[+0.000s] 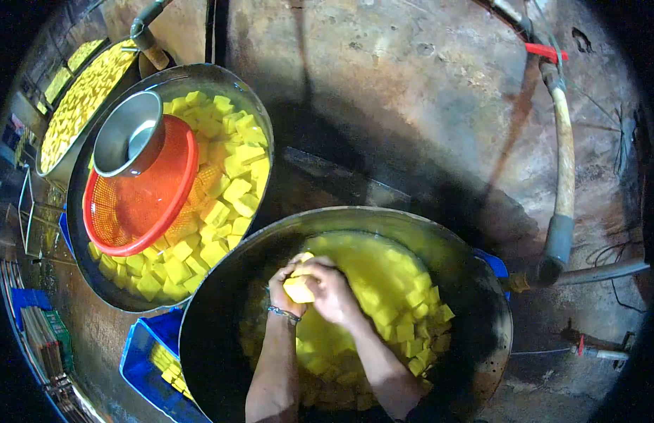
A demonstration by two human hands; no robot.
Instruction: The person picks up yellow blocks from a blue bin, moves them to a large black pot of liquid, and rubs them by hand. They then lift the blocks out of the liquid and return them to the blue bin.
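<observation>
While the left hand [288,282] and right hand [332,289] close together around one yellow block [298,290] above the near basin [482,261] — grip lightly, evenly — soft blocks likely crumble.

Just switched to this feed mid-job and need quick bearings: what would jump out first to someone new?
Bright yellow cubes fill a big dark basin of yellow liquid at the bottom centre, where the left hand and right hand hold one yellow piece together above it. To the upper left, a second basin of cubes carries a red basket with a steel bowl in it.
</observation>
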